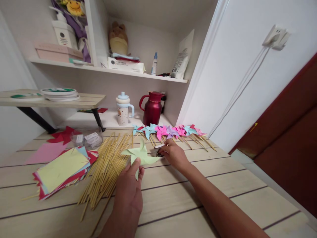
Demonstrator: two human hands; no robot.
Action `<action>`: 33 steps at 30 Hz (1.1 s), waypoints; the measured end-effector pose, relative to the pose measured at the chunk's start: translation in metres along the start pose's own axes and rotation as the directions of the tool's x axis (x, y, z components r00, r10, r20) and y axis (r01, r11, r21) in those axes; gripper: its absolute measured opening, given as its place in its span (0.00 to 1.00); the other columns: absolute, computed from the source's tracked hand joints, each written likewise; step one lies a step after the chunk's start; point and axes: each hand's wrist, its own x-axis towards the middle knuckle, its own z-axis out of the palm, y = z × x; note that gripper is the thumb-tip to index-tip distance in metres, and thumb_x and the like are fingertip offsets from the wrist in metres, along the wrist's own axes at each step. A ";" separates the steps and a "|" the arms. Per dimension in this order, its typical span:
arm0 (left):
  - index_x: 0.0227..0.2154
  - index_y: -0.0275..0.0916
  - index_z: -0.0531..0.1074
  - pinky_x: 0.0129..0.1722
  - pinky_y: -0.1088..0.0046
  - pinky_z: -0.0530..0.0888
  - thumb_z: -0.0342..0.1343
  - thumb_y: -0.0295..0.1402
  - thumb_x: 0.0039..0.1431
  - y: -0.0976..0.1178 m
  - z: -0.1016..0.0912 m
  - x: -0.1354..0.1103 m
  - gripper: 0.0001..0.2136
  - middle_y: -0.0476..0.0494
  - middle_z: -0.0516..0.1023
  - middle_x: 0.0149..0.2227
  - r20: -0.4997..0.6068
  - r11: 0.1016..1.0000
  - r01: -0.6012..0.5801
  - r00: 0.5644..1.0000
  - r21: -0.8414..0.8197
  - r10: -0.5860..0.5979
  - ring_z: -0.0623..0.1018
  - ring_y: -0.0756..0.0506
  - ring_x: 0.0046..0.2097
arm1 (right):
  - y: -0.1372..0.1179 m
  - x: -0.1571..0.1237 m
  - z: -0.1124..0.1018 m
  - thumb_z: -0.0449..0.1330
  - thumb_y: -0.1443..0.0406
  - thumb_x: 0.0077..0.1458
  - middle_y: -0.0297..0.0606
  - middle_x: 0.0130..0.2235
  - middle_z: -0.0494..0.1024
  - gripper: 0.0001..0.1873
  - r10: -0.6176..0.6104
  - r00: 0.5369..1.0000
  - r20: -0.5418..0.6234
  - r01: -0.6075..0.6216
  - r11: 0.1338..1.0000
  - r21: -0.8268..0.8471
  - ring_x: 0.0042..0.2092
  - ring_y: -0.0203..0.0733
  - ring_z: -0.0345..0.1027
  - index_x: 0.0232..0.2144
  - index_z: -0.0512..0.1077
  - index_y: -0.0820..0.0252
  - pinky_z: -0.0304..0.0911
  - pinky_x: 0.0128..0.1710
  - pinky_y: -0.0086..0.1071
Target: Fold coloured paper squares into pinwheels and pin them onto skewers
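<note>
My left hand [130, 188] pinches a pale green paper pinwheel [141, 154] by its lower edge and holds it just above the wooden table [173, 198]. My right hand [174, 153] reaches past it, fingers curled over a small dark and white object [158, 150] on the table that I cannot make out. Directly left of the pinwheel lies a loose heap of bamboo sticks [106, 168]. A row of finished pinwheels on sticks [170, 132] in blue, pink and purple lies just beyond my right hand.
A stack of coloured paper squares [61, 170] lies at the left, with pink and red sheets [54, 145] behind it. A clear bag of small parts [90, 138], a child's cup [123, 110] and a red jug [152, 109] stand further back. Shelves hang above.
</note>
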 end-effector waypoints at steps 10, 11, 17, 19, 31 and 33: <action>0.35 0.41 0.77 0.31 0.81 0.75 0.59 0.19 0.55 0.001 -0.001 -0.004 0.10 0.46 0.77 0.45 0.012 1.000 0.008 1.000 -0.006 -0.008 0.74 0.55 0.35 | 0.005 -0.005 -0.003 0.58 0.69 0.59 0.39 0.38 0.74 0.10 0.028 0.998 -0.050 -0.022 0.993 0.118 0.37 0.38 0.70 0.34 0.80 0.57 0.65 0.38 0.30; 0.35 0.41 0.77 0.31 0.81 0.75 0.60 0.19 0.55 0.001 -0.001 -0.004 0.10 0.46 0.78 0.44 0.015 1.000 0.003 1.000 -0.008 -0.003 0.75 0.54 0.36 | 0.005 -0.005 -0.004 0.57 0.69 0.59 0.39 0.37 0.74 0.10 0.030 0.998 -0.056 -0.023 0.992 0.124 0.36 0.38 0.70 0.34 0.80 0.57 0.66 0.38 0.30; 0.35 0.42 0.77 0.30 0.81 0.75 0.60 0.18 0.54 0.004 0.003 -0.010 0.11 0.47 0.78 0.44 0.003 1.000 0.011 1.000 -0.020 -0.011 0.76 0.53 0.36 | 0.008 -0.007 -0.006 0.61 0.67 0.56 0.39 0.40 0.73 0.08 0.048 0.992 -0.115 -0.044 0.998 0.041 0.37 0.39 0.69 0.34 0.81 0.54 0.61 0.35 0.30; 0.35 0.42 0.77 0.29 0.80 0.75 0.59 0.18 0.54 0.005 0.004 -0.013 0.11 0.48 0.78 0.44 0.000 1.000 0.014 1.000 -0.017 -0.014 0.76 0.53 0.36 | 0.007 -0.006 -0.005 0.61 0.66 0.57 0.38 0.39 0.73 0.08 0.041 0.992 -0.118 -0.042 0.999 -0.007 0.37 0.40 0.68 0.36 0.81 0.52 0.59 0.33 0.30; 0.35 0.40 0.76 0.28 0.82 0.73 0.59 0.18 0.54 0.007 0.007 -0.020 0.11 0.48 0.78 0.40 -0.022 0.999 0.000 1.000 -0.038 -0.001 0.75 0.55 0.33 | -0.004 0.004 0.004 0.59 0.67 0.56 0.34 0.38 0.77 0.12 -0.090 0.992 0.086 0.098 0.990 -0.100 0.37 0.39 0.70 0.36 0.81 0.46 0.52 0.29 0.28; 0.34 0.40 0.76 0.28 0.82 0.73 0.60 0.18 0.54 0.006 0.007 -0.021 0.10 0.48 0.78 0.38 -0.022 0.999 -0.005 1.000 -0.045 0.004 0.75 0.55 0.33 | -0.003 0.005 0.004 0.59 0.66 0.56 0.35 0.37 0.77 0.11 -0.082 0.992 0.099 0.092 0.991 -0.100 0.36 0.40 0.70 0.35 0.81 0.48 0.51 0.28 0.29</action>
